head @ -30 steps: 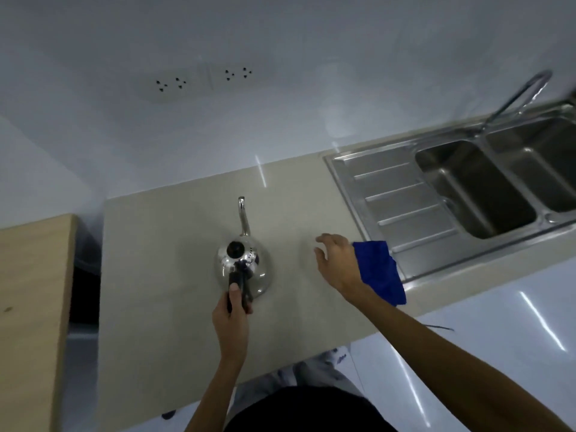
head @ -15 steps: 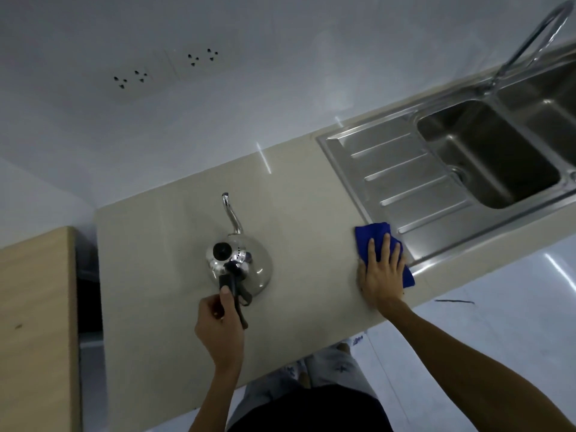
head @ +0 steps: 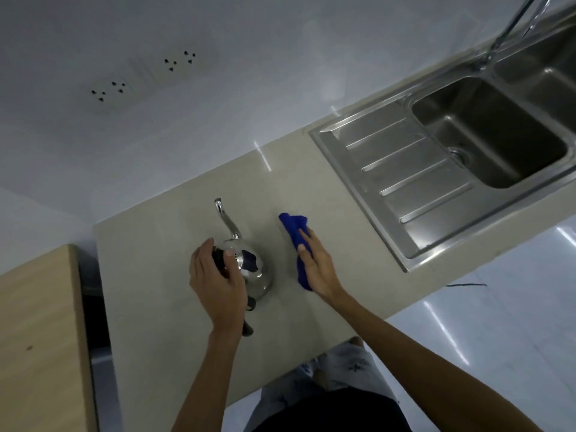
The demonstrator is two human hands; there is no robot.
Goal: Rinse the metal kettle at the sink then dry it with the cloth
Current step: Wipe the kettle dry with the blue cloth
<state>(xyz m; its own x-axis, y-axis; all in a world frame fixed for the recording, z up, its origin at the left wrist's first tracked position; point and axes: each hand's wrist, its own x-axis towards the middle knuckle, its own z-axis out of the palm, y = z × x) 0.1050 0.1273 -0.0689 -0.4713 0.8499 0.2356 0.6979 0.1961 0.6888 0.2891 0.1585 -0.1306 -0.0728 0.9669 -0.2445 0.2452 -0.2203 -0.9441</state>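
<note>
The shiny metal kettle (head: 254, 271) stands upright on the beige counter (head: 162, 269), its thin spout pointing toward the wall. My left hand (head: 216, 283) lies over the kettle's top, fingers curled around the black lid knob, and hides most of the lid and the dark handle. My right hand (head: 316, 265) holds the bunched blue cloth (head: 294, 227) just right of the kettle, a small gap between cloth and kettle. The steel sink (head: 486, 135) with its drainboard sits further right, the tap (head: 511, 29) at the top right corner.
A wooden surface (head: 40, 338) lies to the left of the counter, across a dark gap. Wall sockets (head: 143, 76) sit on the white wall behind. The counter's front edge runs just before my legs, glossy white floor below at the right.
My right hand picked the blue cloth up from beside the drainboard and carried it left toward the kettle. My left hand moved from the handle up onto the kettle's lid.
</note>
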